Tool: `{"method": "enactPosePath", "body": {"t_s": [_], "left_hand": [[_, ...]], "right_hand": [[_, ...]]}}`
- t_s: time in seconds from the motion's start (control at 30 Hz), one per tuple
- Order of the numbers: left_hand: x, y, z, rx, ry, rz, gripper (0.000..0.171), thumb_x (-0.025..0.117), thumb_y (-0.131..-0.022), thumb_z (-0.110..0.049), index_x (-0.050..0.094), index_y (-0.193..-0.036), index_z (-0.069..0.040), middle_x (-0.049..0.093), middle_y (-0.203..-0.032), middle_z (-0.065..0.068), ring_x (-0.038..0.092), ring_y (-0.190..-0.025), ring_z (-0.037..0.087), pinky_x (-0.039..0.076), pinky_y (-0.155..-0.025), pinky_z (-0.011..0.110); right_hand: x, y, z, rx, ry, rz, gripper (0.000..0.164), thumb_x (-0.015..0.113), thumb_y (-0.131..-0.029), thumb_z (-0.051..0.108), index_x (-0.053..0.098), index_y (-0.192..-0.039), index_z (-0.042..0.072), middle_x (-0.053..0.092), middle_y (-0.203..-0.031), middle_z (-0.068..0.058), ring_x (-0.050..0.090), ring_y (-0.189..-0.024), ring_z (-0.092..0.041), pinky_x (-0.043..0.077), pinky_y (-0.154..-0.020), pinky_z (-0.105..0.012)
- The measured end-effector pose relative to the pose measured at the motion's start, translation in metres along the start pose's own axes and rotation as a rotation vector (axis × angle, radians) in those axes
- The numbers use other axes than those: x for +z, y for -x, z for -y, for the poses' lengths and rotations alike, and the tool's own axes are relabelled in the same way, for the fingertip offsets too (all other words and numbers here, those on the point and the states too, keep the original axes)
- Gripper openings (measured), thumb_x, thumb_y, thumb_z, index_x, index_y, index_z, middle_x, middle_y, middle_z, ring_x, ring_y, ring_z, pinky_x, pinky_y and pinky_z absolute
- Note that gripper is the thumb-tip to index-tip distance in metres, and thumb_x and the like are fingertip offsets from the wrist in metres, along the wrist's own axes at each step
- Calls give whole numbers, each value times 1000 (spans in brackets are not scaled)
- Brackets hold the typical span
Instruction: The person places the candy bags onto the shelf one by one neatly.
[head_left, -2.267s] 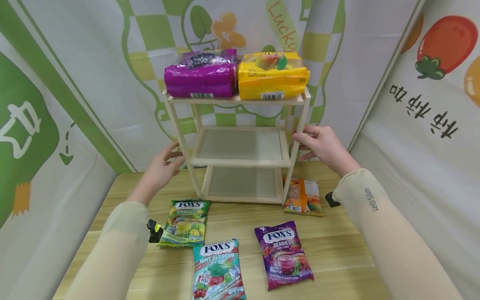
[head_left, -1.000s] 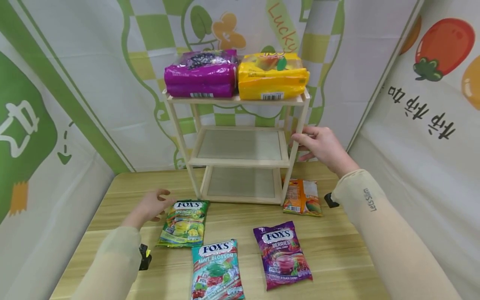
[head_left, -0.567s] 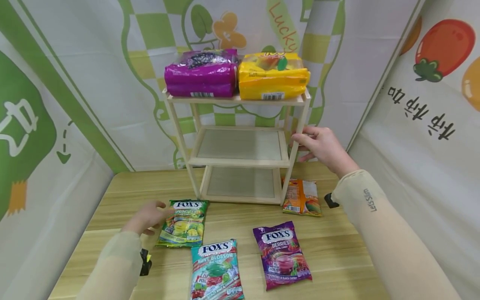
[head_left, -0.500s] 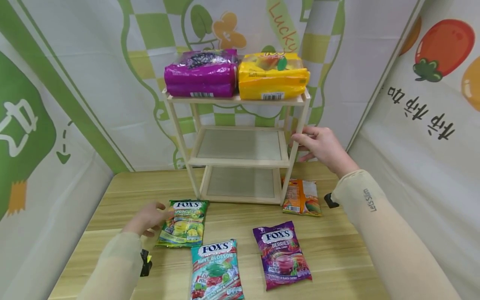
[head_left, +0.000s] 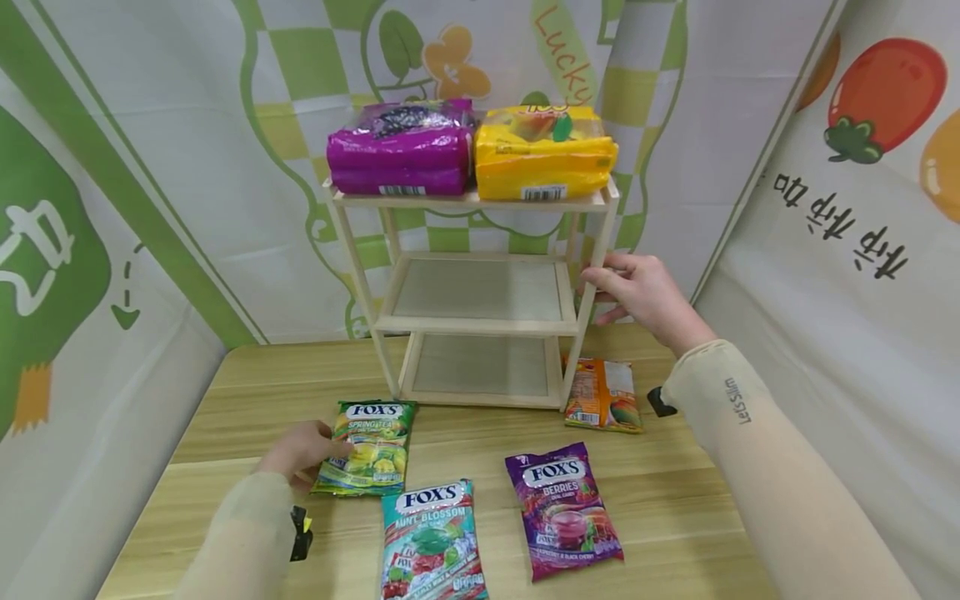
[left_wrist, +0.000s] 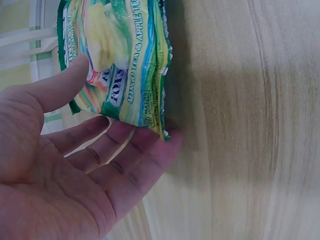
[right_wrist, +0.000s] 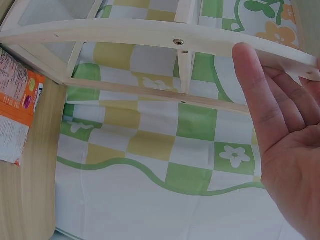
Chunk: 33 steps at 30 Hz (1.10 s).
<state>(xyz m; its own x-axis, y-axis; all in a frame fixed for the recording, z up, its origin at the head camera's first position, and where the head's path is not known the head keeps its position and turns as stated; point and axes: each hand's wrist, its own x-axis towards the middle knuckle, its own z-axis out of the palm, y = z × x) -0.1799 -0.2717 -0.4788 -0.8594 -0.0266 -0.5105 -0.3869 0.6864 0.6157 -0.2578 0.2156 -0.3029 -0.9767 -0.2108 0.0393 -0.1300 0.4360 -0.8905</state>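
Observation:
My left hand [head_left: 303,454] is at the left edge of a green Fox's Spring Tea candy bag [head_left: 375,446] lying on the table. In the left wrist view the thumb lies over the bag's printed side, and the loosely extended fingers [left_wrist: 117,162] meet its lower edge. My right hand [head_left: 648,292] holds the front right post of a three-tier pale wooden rack [head_left: 480,325], thumb in front and fingers behind. On the rack's top tier sit a purple grape-pictured package [head_left: 401,154] and a yellow mango-pictured package [head_left: 546,158].
A teal Fox's Mint Blossom bag [head_left: 433,542] and a purple Fox's Berries bag [head_left: 564,512] lie at the front of the table [head_left: 660,533]. Beside the rack's right foot is an orange bag [head_left: 603,396]. Printed cloth walls surround the table.
My left hand has left the rack's left post and come down toward me to the green bag, its thumb now over it. The right hand stays on the post.

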Motion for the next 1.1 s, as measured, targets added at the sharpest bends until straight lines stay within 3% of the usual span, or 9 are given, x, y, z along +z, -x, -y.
{"method": "enactPosePath", "body": {"t_s": [0.17,0.33,0.67,0.93,1.1], "left_hand": [[4,-4,5,4,-6,-14,64,73,-94,-26,45,-132,16,62,-107,27,63,-91,37,63,-69,46],[7,-6,11,18,-38,-33,55,74,-94,-20,49,-125,17,59,-91,19,56,-74,27,57,-57,34],[8,-4,13,51,-40,-13,61,71,-96,-17,42,-133,21,49,-75,10,41,-56,16,44,-48,27],[7,-3,15,83,-16,4,56,70,-96,-14,42,-130,21,41,-64,2,37,-52,13,40,-48,24],[6,-1,13,108,-41,-7,55,72,-95,-15,44,-126,21,45,-70,5,39,-55,14,44,-50,26]], "right_hand": [[0,1,0,4,19,-2,50,62,-101,47,65,-131,8,63,-133,-15,65,-118,-35,66,-79,-38],[0,0,1,7,19,0,49,62,-101,47,65,-130,8,63,-132,-15,66,-117,-34,66,-79,-38],[0,1,1,-1,11,-7,48,62,-101,46,66,-130,8,63,-131,-14,66,-115,-33,66,-77,-39],[0,0,1,-4,19,-7,49,62,-101,47,66,-129,7,63,-131,-15,66,-117,-34,66,-76,-39],[0,0,0,-5,20,-11,48,62,-101,46,66,-129,7,63,-131,-16,66,-116,-35,67,-74,-39]]}}
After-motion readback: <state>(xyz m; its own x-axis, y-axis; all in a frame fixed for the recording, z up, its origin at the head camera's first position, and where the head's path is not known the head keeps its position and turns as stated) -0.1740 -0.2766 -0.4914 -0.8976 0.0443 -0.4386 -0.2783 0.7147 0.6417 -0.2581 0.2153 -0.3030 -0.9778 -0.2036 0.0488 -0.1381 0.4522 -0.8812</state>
